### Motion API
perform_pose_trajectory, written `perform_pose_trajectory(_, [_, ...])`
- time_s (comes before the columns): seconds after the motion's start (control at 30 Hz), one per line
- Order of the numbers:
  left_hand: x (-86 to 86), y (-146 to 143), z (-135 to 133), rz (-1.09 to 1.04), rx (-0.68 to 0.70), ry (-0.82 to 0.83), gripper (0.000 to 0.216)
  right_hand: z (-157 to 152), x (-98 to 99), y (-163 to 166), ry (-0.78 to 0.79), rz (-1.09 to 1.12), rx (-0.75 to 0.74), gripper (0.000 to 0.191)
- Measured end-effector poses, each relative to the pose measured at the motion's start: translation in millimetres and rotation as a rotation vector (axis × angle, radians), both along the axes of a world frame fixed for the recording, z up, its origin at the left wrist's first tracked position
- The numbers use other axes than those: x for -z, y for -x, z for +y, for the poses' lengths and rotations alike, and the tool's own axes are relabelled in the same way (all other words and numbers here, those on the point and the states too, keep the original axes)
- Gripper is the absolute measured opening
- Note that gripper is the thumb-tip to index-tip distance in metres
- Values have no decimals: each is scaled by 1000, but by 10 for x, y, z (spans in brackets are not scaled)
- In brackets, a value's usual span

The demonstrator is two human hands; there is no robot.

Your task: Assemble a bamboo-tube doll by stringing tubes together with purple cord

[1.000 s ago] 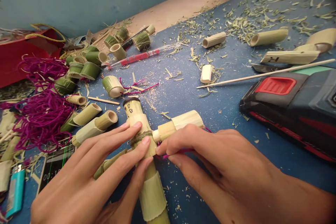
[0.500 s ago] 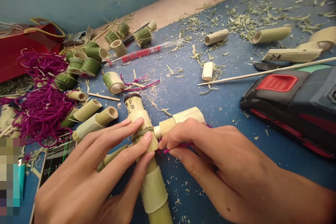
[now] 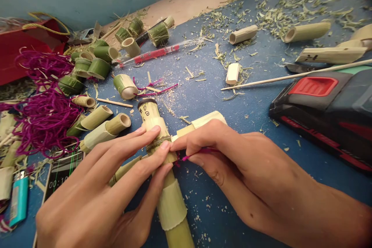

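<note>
The left hand [image 3: 95, 190] closes its fingers around a bamboo tube [image 3: 152, 122], and the right hand [image 3: 232, 162] pinches magenta thread [image 3: 200, 150] just beside the tube.

Blue-topped workbench [image 3: 200, 102] strewn with bamboo shavings [image 3: 279, 11]. Lying directly on it: cut bamboo tubes [image 3: 306, 31], 1 red pen [image 3: 154, 55], a tangle of magenta yarn [image 3: 46, 122], 1 turquoise lighter [image 3: 19, 201] and 1 black-and-red power tool [image 3: 319, 112].

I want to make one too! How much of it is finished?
Done: lots of bamboo pieces are cut, leaving shavings around. In hand: your left hand holds the long tube while your right hand pinches pink string where a short tube meets it. Left, probably: the other bamboo pieces and the purple yarn aren't joined on yet.
</note>
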State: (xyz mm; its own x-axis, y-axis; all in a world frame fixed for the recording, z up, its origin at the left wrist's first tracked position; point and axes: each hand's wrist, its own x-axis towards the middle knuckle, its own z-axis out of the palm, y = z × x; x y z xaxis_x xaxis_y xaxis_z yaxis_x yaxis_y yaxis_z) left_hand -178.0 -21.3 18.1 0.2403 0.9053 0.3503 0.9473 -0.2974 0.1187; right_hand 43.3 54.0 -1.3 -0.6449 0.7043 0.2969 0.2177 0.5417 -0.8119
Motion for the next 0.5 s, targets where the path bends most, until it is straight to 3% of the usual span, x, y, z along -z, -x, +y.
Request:
perform_pose_trajectory(0.2, [-7,10,-1,-26,-3,-8,37,-34,-11,6,-43,48,121,11])
perform_pose_trajectory(0.5, [-39,-46,22,-79,14,2,28,-3,107,76,-142,-2,101,13])
